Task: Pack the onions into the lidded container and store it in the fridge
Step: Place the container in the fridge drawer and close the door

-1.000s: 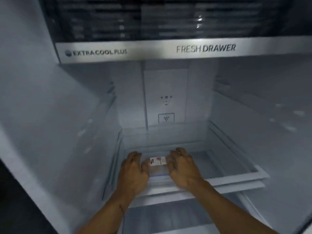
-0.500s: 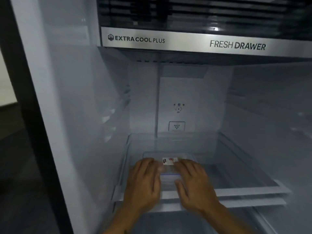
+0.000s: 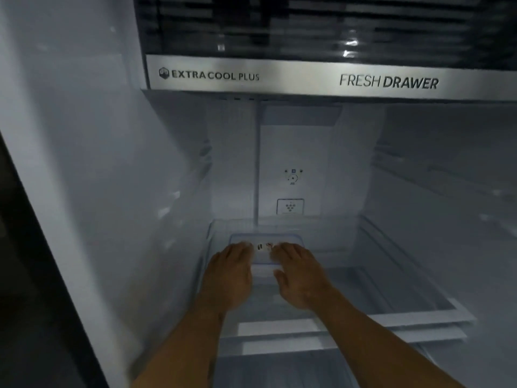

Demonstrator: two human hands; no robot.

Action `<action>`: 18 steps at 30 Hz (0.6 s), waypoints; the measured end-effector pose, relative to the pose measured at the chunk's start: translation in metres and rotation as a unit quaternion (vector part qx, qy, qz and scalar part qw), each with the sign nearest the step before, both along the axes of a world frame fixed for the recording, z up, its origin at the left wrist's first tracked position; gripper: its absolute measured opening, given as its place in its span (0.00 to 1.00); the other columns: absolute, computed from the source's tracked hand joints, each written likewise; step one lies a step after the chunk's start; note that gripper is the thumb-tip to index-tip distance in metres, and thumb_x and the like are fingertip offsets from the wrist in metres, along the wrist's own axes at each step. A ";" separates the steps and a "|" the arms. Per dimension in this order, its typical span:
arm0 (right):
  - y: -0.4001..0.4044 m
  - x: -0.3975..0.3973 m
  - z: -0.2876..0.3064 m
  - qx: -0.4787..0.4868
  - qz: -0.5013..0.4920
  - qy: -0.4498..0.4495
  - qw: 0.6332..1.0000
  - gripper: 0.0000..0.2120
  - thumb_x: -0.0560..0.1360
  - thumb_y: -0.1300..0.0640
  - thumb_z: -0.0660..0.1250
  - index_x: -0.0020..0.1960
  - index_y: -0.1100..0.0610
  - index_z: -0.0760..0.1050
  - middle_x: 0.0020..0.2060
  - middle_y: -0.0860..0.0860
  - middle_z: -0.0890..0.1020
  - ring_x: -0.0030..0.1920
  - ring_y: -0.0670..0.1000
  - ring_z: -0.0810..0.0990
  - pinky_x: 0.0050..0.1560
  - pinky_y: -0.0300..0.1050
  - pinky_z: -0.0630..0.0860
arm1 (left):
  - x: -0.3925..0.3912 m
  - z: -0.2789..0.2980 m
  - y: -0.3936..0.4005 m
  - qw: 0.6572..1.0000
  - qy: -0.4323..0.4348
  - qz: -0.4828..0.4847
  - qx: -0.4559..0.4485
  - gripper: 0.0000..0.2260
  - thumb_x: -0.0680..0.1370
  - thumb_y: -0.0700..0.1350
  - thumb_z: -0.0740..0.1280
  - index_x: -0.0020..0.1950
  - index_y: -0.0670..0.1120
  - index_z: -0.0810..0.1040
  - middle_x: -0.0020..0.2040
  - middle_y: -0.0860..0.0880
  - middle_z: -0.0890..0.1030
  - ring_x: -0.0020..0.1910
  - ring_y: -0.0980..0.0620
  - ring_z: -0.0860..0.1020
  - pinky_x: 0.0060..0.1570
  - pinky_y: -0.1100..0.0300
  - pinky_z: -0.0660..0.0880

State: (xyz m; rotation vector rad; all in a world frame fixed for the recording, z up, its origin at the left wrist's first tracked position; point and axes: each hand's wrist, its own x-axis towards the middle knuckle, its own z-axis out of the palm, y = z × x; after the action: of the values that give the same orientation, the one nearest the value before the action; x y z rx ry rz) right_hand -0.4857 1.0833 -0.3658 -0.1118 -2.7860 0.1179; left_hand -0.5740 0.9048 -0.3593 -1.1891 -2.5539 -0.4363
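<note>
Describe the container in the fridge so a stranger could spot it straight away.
Find the silver band reading FRESH DRAWER; on the glass shelf below it sits the lidded container. It is clear with a blue-rimmed lid and a small sticker, lying under the fingertips of both hands.

We saw a clear glass fridge shelf with white front trim [image 3: 391, 320], a clear lidded plastic container with blue rim [image 3: 265, 238] resting flat on it, toward its back left.
</note>
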 end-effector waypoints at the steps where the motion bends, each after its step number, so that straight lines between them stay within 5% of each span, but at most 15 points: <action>1: 0.000 0.001 0.007 -0.011 -0.002 -0.028 1.000 0.28 0.79 0.49 0.56 0.77 0.55 0.58 0.76 0.53 0.63 0.75 0.55 0.59 0.75 0.46 0.51 | 0.003 0.010 -0.002 0.999 -0.025 0.016 -0.034 0.24 0.77 0.43 0.58 0.74 0.46 0.66 0.72 0.48 0.70 0.69 0.46 0.69 0.68 0.53 0.66; 4: -0.010 0.019 0.032 -0.054 -0.024 -0.104 0.993 0.31 0.80 0.48 0.57 0.79 0.54 0.50 0.79 0.52 0.53 0.78 0.55 0.49 0.77 0.50 0.46 | 0.018 0.048 -0.012 0.989 -0.085 0.040 -0.113 0.24 0.75 0.43 0.61 0.71 0.46 0.68 0.68 0.46 0.73 0.63 0.43 0.74 0.61 0.53 0.72; 8: -0.023 0.064 0.072 -0.116 -0.040 -0.129 0.984 0.31 0.80 0.47 0.56 0.79 0.54 0.49 0.79 0.52 0.50 0.78 0.54 0.46 0.76 0.48 0.45 | 0.047 0.109 -0.026 0.986 -0.144 0.025 -0.078 0.22 0.76 0.42 0.60 0.70 0.48 0.71 0.65 0.46 0.75 0.61 0.45 0.76 0.59 0.56 0.73; 11: -0.031 0.105 0.112 -0.157 -0.046 -0.132 0.978 0.30 0.81 0.47 0.54 0.79 0.53 0.48 0.79 0.51 0.48 0.78 0.52 0.45 0.74 0.42 0.43 | 0.078 0.160 -0.034 0.982 -0.177 0.014 -0.065 0.22 0.78 0.42 0.59 0.72 0.48 0.69 0.69 0.47 0.73 0.65 0.46 0.74 0.64 0.58 0.70; 18: -0.058 0.197 0.232 -0.218 -0.048 -0.148 0.964 0.29 0.80 0.49 0.55 0.79 0.51 0.51 0.79 0.50 0.52 0.77 0.51 0.50 0.74 0.43 0.49 | 0.158 0.278 -0.064 0.978 -0.197 -0.005 -0.067 0.21 0.78 0.44 0.57 0.71 0.52 0.70 0.67 0.48 0.75 0.62 0.46 0.75 0.58 0.60 0.72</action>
State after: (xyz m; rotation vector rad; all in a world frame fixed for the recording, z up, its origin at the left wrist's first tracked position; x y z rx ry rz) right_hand -0.2883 1.0250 -0.1339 -0.4035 -2.9906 0.7464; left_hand -0.4162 0.8411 -0.0809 -1.2685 -2.9552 -0.5590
